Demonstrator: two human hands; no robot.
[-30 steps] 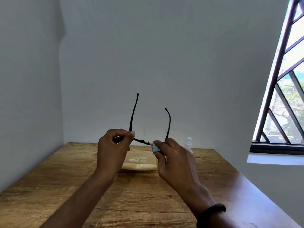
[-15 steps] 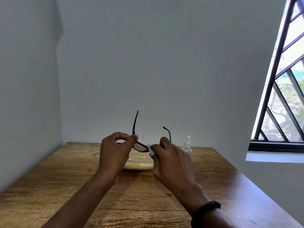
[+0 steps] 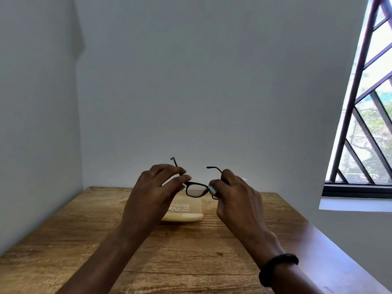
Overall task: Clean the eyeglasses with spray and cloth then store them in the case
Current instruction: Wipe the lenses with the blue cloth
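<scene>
The left hand (image 3: 156, 195), its fingers nearly straight, pinches one hinge of the black eyeglasses (image 3: 196, 189). The right hand (image 3: 238, 200) has its fingers curled, pinching a blue cloth (image 3: 212, 189) against the other lens. Both are above the cream case (image 3: 184, 212) on the desk (image 3: 191, 262).

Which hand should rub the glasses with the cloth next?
The right hand, I think. It pinches the blue cloth right against the eyeglasses, beside the lens. The left hand holds the frame's other end and has no cloth, so it suits steadying.
</scene>
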